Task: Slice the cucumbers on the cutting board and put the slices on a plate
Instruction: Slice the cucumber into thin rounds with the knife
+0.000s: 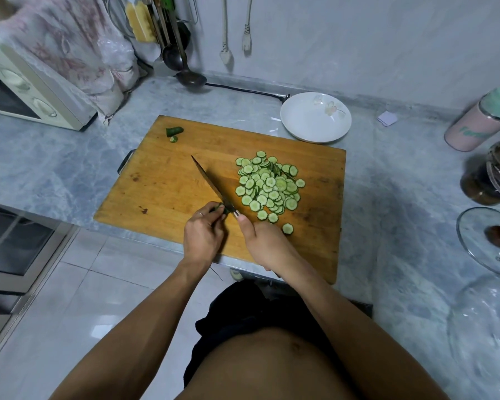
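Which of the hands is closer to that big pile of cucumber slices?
The right hand. It grips the knife just below the pile of slices, beside the nearest ones. The left hand pinches the cucumber stub on the knife's far side.

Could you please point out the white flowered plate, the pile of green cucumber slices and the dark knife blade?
White flowered plate [303,122]: head view, bare white inner surface.
Pile of green cucumber slices [269,186]: head view, middle of the heap.
Dark knife blade [211,183]: head view, mid-length of the blade.
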Demonstrator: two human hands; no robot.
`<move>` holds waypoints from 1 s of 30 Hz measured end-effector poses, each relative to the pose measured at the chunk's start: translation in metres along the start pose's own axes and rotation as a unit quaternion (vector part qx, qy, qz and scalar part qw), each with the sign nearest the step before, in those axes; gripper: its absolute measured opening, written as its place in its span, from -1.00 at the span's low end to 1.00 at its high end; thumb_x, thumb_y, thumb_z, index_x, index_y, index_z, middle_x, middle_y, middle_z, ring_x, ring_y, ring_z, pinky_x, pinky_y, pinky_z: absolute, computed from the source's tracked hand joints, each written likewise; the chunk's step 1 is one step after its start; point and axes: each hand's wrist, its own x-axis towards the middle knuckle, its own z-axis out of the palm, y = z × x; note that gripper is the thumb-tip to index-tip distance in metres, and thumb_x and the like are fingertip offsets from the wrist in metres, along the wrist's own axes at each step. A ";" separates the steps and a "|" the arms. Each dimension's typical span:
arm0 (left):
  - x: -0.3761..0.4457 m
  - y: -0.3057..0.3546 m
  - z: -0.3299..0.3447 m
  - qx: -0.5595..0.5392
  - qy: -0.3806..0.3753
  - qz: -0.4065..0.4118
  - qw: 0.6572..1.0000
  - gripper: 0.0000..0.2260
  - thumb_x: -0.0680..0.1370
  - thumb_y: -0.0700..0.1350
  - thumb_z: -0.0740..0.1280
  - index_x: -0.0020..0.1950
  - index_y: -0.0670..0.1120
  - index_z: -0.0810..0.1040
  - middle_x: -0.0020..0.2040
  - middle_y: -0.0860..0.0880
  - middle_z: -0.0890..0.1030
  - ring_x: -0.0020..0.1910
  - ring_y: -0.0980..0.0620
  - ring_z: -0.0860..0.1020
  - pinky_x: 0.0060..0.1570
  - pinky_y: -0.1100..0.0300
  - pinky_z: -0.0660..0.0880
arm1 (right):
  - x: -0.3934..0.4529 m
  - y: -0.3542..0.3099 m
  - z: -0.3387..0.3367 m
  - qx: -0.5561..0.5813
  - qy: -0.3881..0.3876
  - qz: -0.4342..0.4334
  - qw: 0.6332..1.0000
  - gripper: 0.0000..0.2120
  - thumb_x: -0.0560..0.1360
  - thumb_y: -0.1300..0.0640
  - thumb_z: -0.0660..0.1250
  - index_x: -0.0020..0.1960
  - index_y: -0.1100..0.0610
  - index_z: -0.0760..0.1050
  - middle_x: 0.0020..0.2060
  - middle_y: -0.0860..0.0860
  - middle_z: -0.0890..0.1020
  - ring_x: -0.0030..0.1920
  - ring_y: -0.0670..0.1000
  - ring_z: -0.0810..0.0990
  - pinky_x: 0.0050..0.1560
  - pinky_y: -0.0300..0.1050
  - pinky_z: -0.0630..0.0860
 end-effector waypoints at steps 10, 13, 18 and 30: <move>0.001 0.002 -0.004 0.023 0.007 -0.025 0.999 -0.80 0.50 -0.19 0.35 0.06 -0.16 0.70 0.09 -0.05 0.68 -0.03 -0.05 0.66 0.00 0.18 0.58 | -0.001 0.020 -0.023 0.087 -0.003 0.055 0.995 -0.33 0.64 -0.30 -0.10 -0.27 0.17 0.46 -0.42 0.13 0.43 -0.47 0.09 0.43 -0.40 -0.11 0.44; 0.004 0.001 -0.003 0.020 0.001 -0.030 0.999 -0.83 0.47 -0.27 0.43 0.04 -0.17 0.70 0.06 -0.10 0.69 -0.01 -0.03 0.67 0.08 0.30 0.49 | -0.004 0.016 -0.020 0.068 -0.012 0.035 0.997 -0.36 0.66 -0.27 -0.09 -0.31 0.18 0.38 -0.41 0.15 0.41 -0.49 0.08 0.40 -0.45 -0.14 0.43; 0.003 0.000 -0.004 0.009 0.009 -0.025 1.000 -0.82 0.44 -0.32 0.44 0.02 -0.20 0.70 0.04 -0.13 0.69 0.00 0.00 0.67 0.11 0.34 0.46 | -0.012 0.010 -0.017 0.032 -0.015 -0.013 0.999 -0.36 0.68 -0.21 -0.06 -0.33 0.21 0.41 -0.47 0.11 0.44 -0.48 0.09 0.43 -0.33 0.01 0.49; 0.001 0.001 -0.005 0.002 -0.001 -0.047 0.999 -0.79 0.44 -0.37 0.39 0.03 -0.21 0.70 0.09 -0.11 0.67 0.01 0.08 0.62 0.15 0.47 0.40 | -0.024 0.009 -0.011 -0.041 -0.014 -0.050 0.998 -0.40 0.69 -0.19 -0.08 -0.34 0.14 0.36 -0.40 0.05 0.46 -0.33 0.00 0.42 -0.23 -0.05 0.32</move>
